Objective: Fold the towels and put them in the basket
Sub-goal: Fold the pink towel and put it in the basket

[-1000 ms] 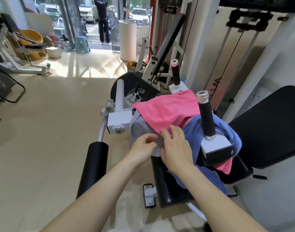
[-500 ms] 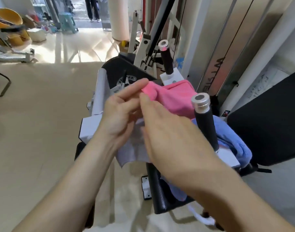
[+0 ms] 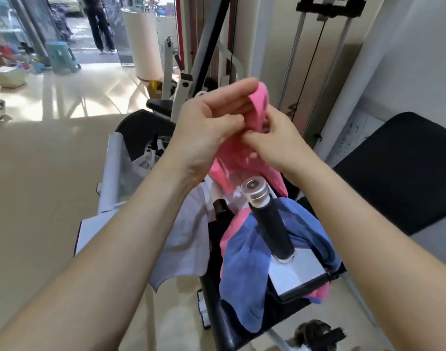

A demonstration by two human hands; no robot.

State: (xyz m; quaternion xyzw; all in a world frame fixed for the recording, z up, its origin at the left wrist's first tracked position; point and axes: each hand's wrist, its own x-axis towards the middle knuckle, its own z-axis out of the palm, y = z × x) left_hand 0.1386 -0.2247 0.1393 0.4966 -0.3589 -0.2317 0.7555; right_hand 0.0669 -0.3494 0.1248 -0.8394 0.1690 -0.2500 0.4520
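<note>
Fingers [image 3: 229, 95] of the left hand [image 3: 206, 126] and right hand [image 3: 276, 141] pinch a pink towel [image 3: 233, 158] above a blue towel [image 3: 242, 274], seemingly heaped around a black handle [image 3: 271, 224]

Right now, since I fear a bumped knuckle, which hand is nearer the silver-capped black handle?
Right. The right hand pinches the pink towel just above the silver-capped black handle; the left hand grips the towel's top edge, higher up and to the left.

Bright daylight from doorway upper left, strong glare on floor [image 3: 72, 97]; wide-angle bending at edges; slight motion blur, soft detail throughout.
</note>
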